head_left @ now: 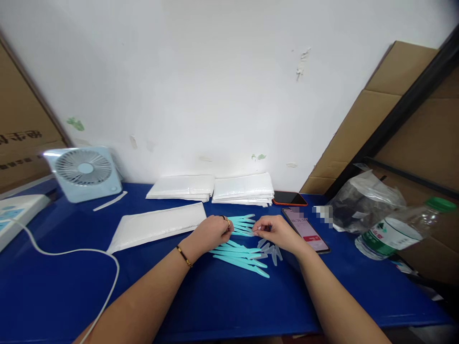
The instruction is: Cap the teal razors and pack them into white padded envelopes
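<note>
Several slim turquoise plastic sticks (239, 255) lie fanned out on the blue table (222, 296), with a few clear caps (269, 250) beside them. My left hand (211, 232), wearing a ring and a thin bracelet, is closed around the near ends of a bunch of turquoise sticks (244, 224). Just to the right, my right hand (274, 231) pinches the far end of that same bunch. Both hands hover low over the table, close together.
A white padded envelope (158, 227) lies left of my hands; two stacks of envelopes (215, 187) sit by the wall. There are also two phones (304, 229), a small fan (84, 172), a white cable (71, 253), a plastic bottle (398, 229), a bag (362, 200) and cardboard boxes.
</note>
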A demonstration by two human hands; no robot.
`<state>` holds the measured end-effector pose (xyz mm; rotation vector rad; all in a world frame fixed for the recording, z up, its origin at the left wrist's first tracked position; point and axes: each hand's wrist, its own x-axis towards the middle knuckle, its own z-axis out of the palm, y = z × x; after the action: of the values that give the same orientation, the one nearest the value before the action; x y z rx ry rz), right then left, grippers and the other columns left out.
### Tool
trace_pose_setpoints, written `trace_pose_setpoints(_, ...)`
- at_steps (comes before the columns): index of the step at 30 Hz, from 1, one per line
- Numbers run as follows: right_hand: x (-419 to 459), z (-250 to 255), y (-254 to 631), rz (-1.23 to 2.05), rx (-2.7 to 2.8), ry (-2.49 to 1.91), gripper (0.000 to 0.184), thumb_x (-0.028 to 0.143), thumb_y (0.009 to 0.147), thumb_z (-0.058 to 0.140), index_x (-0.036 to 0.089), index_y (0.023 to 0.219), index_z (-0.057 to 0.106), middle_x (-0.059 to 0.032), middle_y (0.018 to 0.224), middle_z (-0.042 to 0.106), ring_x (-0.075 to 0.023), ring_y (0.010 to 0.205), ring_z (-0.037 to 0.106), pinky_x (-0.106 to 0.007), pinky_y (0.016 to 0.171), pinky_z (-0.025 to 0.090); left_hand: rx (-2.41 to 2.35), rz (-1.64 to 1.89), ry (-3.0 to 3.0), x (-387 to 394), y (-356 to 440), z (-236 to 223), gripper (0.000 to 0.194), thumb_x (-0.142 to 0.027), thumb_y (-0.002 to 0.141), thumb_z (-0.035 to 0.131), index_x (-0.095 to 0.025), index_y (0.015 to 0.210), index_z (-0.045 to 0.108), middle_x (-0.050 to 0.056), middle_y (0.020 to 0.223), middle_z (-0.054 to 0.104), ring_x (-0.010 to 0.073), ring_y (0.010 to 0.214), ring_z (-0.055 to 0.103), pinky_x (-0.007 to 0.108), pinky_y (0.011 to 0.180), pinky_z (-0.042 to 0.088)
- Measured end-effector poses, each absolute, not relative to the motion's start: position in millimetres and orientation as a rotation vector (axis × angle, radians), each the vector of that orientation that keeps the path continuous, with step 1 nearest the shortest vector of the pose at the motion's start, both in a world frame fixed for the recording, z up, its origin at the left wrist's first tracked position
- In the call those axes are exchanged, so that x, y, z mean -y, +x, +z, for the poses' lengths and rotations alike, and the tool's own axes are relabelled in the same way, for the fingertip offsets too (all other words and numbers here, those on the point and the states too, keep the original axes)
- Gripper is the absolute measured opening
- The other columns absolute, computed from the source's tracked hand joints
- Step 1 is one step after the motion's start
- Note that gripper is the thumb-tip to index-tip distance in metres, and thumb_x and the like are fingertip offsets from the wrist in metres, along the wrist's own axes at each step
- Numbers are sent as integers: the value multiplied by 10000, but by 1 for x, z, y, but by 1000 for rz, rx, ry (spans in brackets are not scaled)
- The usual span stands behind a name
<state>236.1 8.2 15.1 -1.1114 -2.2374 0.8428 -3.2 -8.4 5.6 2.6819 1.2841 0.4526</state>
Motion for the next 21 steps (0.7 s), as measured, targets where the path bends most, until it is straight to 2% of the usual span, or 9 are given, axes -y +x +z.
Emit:
trace_pose_setpoints(7,-11,12,244,919,2125,-1126,144,267,747,617,180,845,677,-17,690,642,-128,610,568,-224,547,443,-1244,601,2484,6,-6,10,147,-210,822,464,-178,770,597,7,782,636,120,682,555,211,613,388)
trace_pose_setpoints(13,-9,12,236,871,2113,-1101,144,254,765,588,170,838,679,-42,767,672,-152,680,612,-247,600,478,-1268,635,2488,2,-4,5,160,-198,847,455,-183,831,613,17,852,634,132,758,572,225,684,404)
trace_pose_setpoints(17,-9,9,232,861,2159,-1108,148,245,777,571,174,841,683,-37,742,670,-149,666,611,-250,602,481,-1264,565,2621,0,-1,3,181,-188,865,443,-194,822,618,15,825,631,152,789,574,266,743,395)
trace_pose_setpoints(21,-12,11,241,740,2201,-1149,156,269,769,598,185,873,678,-40,819,662,-134,654,594,-244,588,465,-1400,665,2578,3,2,5,174,-213,845,501,-205,980,610,39,982,624,187,934,551,306,822,393)
